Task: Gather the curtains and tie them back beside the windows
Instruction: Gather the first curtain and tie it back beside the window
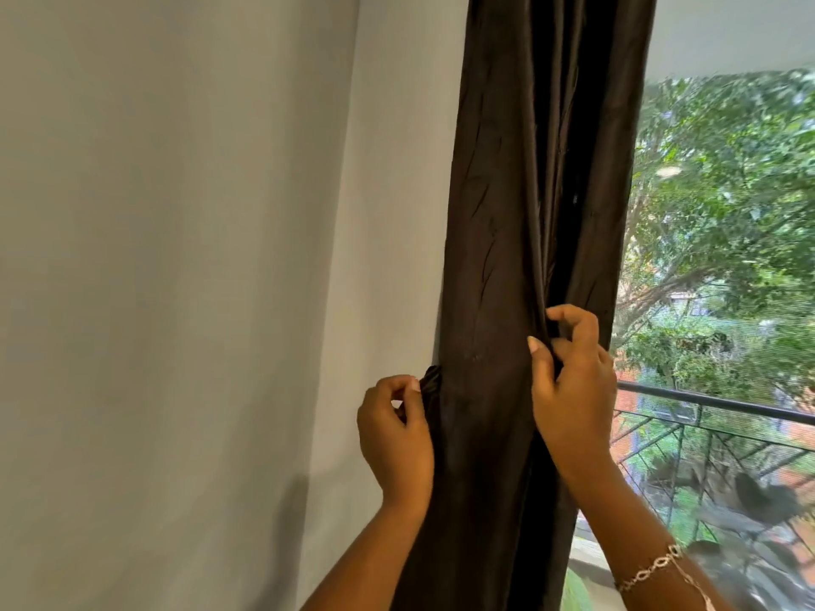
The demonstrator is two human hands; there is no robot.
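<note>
One dark brown curtain point(529, 191), gathered beside the window point(727, 213). Our left hand point(394, 438) pinches a dark band point(431, 381) at its left edge; our right hand point(573, 390) pinches a fold.

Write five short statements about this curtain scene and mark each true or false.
1. The curtain is dark brown and gathered into folds. True.
2. The right hand hangs clear of the curtain. False: its fingers pinch a fold.
3. The left hand pinches a bunch of dark cloth at the curtain's left edge. True.
4. A bracelet sits on the left wrist. False: it is on the right wrist.
5. Only sky shows outside. False: trees and a railing show.
</note>
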